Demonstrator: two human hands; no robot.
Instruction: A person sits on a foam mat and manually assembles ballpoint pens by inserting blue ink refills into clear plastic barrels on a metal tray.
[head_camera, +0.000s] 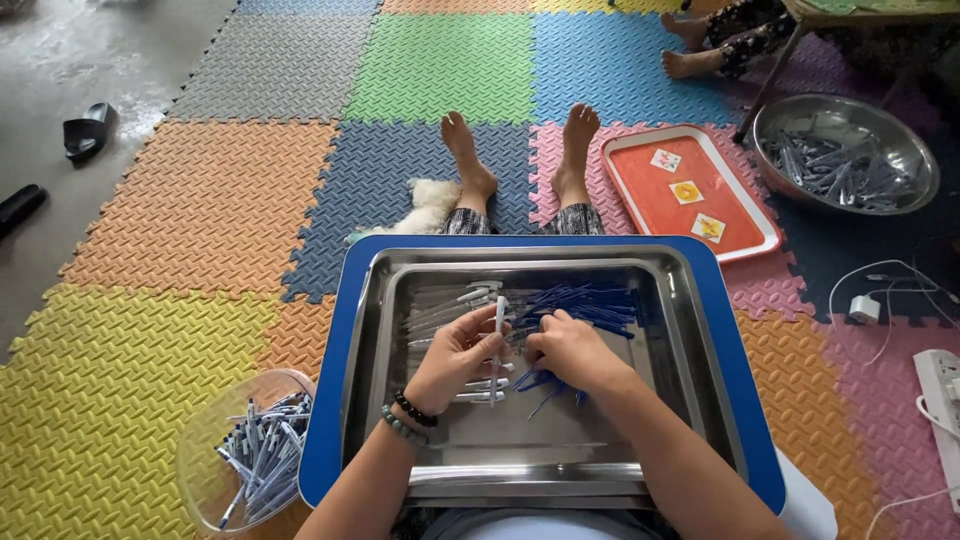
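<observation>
A steel tray (670, 330) rests on a blue board (725, 340) across my lap. My left hand (458, 355), with bead bracelets on the wrist, holds a clear pen barrel (499, 325) upright over the tray. My right hand (575, 350) pinches thin blue ink refills (545, 382) from a pile of blue refills (590, 303) at the tray's upper right. Several clear pen barrels (445, 305) lie at the tray's upper left, partly behind my left hand.
A clear bowl (250, 450) of assembled pens sits at my left. An orange tray (690, 195) and a steel basin of pen parts (845, 155) lie far right, beside another person's feet (690, 48). A power strip (940, 400) with cables lies right. Sandals (85, 130) rest far left.
</observation>
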